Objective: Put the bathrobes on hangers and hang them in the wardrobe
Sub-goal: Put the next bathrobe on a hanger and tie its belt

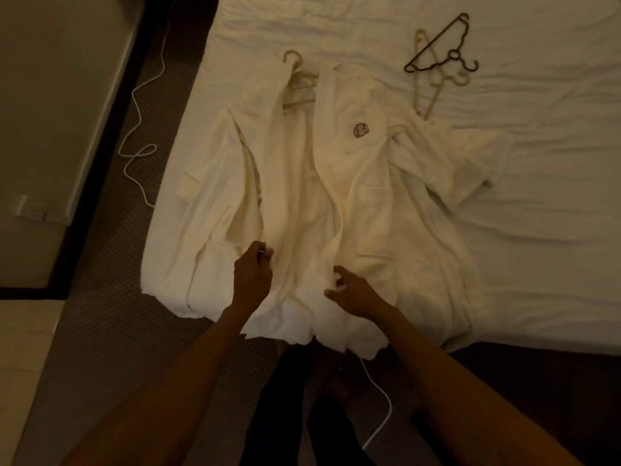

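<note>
Head view, bathrobe (353,169): we see it spread open on the bed (537,203), under and beyond both hands.
Left hand (253,272): curled fingers pinch the bathrobe's left front edge.
Right hand (356,294): pinches the right front edge, apart from the left.
Hanger (299,84): in the collar, well beyond the hands.
Spare hangers (440,63): farther, beyond the right hand.

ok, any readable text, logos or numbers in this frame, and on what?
Crest on the chest of the bathrobe: a dark embroidered emblem, too small and blurred to read any letters.
No other text, label or number is visible.
</note>
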### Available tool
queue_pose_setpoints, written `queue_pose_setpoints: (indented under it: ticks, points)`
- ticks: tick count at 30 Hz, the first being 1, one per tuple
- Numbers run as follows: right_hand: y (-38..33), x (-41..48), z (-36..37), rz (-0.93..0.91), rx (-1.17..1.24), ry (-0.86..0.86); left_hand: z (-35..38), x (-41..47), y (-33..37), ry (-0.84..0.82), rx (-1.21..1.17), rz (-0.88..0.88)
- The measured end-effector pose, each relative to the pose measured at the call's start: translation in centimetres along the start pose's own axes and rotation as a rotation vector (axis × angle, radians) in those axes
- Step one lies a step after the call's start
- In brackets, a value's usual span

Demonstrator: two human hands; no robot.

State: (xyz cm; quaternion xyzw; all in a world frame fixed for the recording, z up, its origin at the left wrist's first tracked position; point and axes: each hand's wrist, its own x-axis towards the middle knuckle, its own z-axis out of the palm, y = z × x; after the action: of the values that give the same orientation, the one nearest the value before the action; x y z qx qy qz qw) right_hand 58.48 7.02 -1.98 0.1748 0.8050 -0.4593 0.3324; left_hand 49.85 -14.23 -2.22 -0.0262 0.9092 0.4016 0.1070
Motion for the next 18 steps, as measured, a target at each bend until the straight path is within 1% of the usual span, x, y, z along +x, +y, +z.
queue_pose_setpoints:
  ticks: [2, 3, 4, 7, 8, 11, 14, 16, 18]
  points:
    - [2.3, -0.7, 0.8, 0.001, -0.130, -0.171, 0.3, -0.1, -0.9, -0.048, 0.009, -0.060]
    - [3.3, -1.0, 1.4, -0.015, -0.141, -0.209, 0.5, 0.2, -1.4, -0.084, 0.025, -0.077]
    - [4.1, -1.2, 2.1, -0.035, -0.134, -0.204, 0.7, 0.4, -1.7, -0.126, 0.041, -0.088]
    - [5.7, -1.0, 3.5, -0.041, -0.086, -0.067, 1.2, 1.0, -2.5, -0.251, 0.142, -0.093]
    - [6.2, -0.7, 3.7, -0.046, -0.077, -0.008, 1.4, 1.2, -3.0, -0.259, 0.160, -0.105]
    - [6.9, 0.3, 3.9, -0.061, -0.044, 0.108, 1.6, 2.0, -4.5, -0.183, 0.142, -0.194]
    - [6.6, 0.9, 3.9, -0.058, 0.034, 0.158, 1.0, 2.5, -5.5, -0.203, 0.210, -0.255]
    - [6.2, 1.3, 3.9, -0.052, 0.085, 0.200, 0.2, 2.2, -5.7, -0.179, 0.194, -0.238]
    - [5.6, 1.4, 3.6, -0.046, 0.150, 0.247, -0.8, 1.4, -5.9, -0.129, 0.179, -0.183]
